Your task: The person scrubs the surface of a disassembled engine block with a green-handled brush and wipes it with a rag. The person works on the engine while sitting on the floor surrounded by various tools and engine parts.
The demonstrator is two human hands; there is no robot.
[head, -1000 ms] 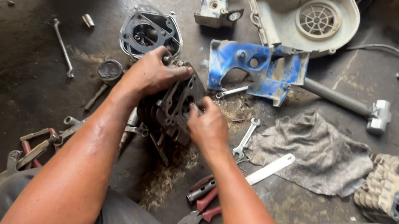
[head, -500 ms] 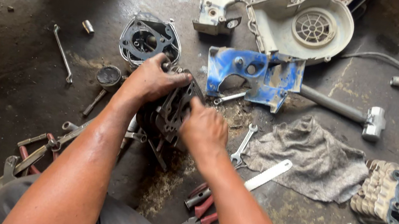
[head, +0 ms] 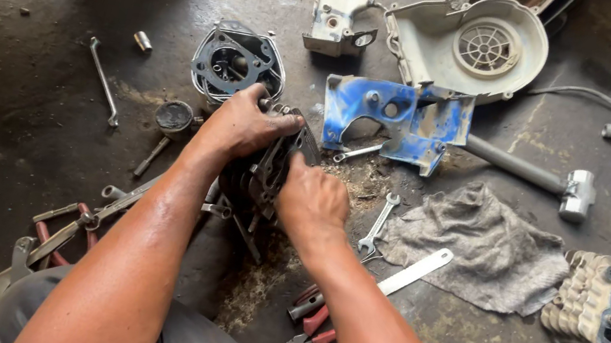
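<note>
Both hands, left hand [head: 242, 127] and right hand [head: 313, 202], clamp fingers around the dark engine block [head: 272, 170].

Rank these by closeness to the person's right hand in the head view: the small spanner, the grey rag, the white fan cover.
From the right hand:
1. Small spanner, just to its right.
2. Grey rag, farther right.
3. White fan cover, far up at the top.

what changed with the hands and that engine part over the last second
Little changed. Both the left hand and right hand keep gripping the dark engine part; the right hand shifted slightly along its near side. Nothing was let go. The blue cover, rag, wrench and pliers stayed put.
</note>
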